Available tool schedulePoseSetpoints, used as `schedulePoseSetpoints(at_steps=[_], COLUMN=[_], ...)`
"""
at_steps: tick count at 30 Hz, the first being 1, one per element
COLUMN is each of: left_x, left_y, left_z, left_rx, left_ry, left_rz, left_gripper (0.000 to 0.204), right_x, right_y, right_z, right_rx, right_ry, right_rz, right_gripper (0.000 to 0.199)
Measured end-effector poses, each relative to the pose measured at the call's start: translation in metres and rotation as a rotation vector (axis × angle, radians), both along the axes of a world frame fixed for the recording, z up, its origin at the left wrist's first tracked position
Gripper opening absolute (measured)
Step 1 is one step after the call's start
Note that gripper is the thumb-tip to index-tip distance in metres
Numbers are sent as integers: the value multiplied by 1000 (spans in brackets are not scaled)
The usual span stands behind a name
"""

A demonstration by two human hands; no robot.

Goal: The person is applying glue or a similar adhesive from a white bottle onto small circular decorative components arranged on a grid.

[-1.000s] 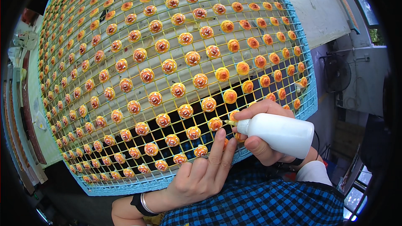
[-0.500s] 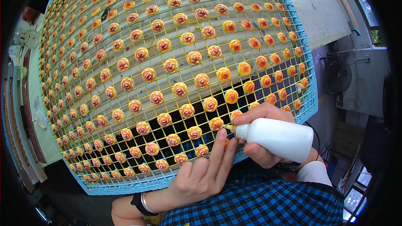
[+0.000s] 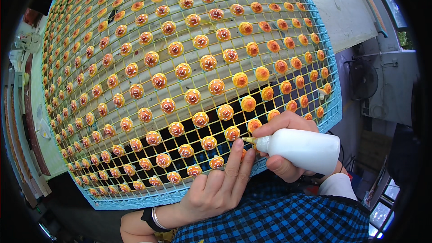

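Observation:
My right hand (image 3: 284, 167) is closed round a white squeeze bottle (image 3: 305, 150) held on its side, its thin yellowish nozzle (image 3: 248, 140) pointing left. The tip is beside a small round orange piece (image 3: 232, 133) that carries white strokes and looks like a miniature bun. My left hand (image 3: 213, 191) has its index and middle fingers stretched out; the index fingertip is at the piece's lower edge, close to the nozzle. Many such pieces sit in rows on a yellow wire grid with a blue frame (image 3: 332, 74). Those to the left bear white strokes; a plain one (image 3: 254, 125) lies just right.
A corrugated pale sheet (image 3: 148, 20) shows beneath the grid's far part. A light tabletop (image 3: 337, 13) lies beyond the right corner. A fan (image 3: 362, 78) stands at the right, and planks (image 3: 20, 144) lean at the left. A checked blue apron (image 3: 270, 216) covers my front.
The bottle has shifted slightly right and down, drawing its nozzle tip a little off the piece. My left hand stays nearly still.

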State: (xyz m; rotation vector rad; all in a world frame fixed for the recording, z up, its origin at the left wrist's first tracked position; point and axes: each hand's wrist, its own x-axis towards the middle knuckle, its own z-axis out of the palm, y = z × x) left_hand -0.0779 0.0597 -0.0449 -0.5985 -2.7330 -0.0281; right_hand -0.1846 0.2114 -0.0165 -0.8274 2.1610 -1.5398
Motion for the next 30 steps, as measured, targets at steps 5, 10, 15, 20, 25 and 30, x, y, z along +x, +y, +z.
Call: schedulePoseSetpoints(at_steps=[5, 10, 15, 20, 25, 30], left_x=[3, 3, 2, 3, 3, 2], left_y=[1, 0, 1, 1, 2, 1], left_z=[-2, -1, -1, -2, -1, -1], left_rx=[27, 14, 37, 31, 38, 49], left_ry=[-9, -12, -9, -3, -5, -15], left_rz=[35, 26, 36, 40, 45, 37], left_gripper=[32, 31, 31, 31, 31, 31], right_x=[-2, 1, 1, -1, -2, -2], right_y=[0, -1, 1, 0, -1, 1], right_z=[-1, 2, 2, 1, 2, 2], right_rx=[5, 30, 49, 25, 45, 63], right_ry=[35, -53, -63, 18, 77, 28], right_rz=[27, -27, -35, 5, 27, -2], right_gripper=[32, 32, 32, 31, 31, 31])
